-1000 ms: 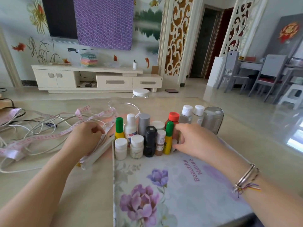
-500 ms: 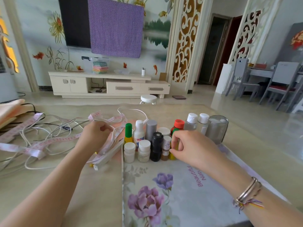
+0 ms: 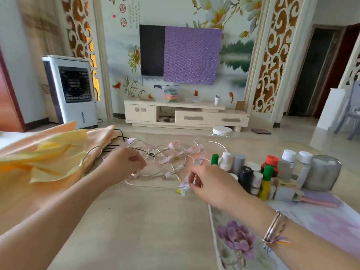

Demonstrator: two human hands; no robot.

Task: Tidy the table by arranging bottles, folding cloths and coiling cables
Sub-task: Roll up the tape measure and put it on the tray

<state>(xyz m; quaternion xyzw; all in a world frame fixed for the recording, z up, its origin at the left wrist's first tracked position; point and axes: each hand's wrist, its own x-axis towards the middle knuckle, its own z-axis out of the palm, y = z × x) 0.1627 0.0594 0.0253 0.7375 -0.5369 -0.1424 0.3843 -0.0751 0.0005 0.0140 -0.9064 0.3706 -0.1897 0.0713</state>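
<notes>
Beige table (image 3: 148,221); blurry, perhaps tiled floor (image 3: 292,133).

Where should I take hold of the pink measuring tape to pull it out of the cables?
Probably the free end by the yellow tip, which the right hand already pinches. Come from the near side: that end lies on bare table outside the tangle, while the rest of the pink measuring tape threads through the white cables.

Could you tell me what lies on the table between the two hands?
In the head view, tangled white cables and a pink measuring tape lie between the left hand and right hand.
</notes>
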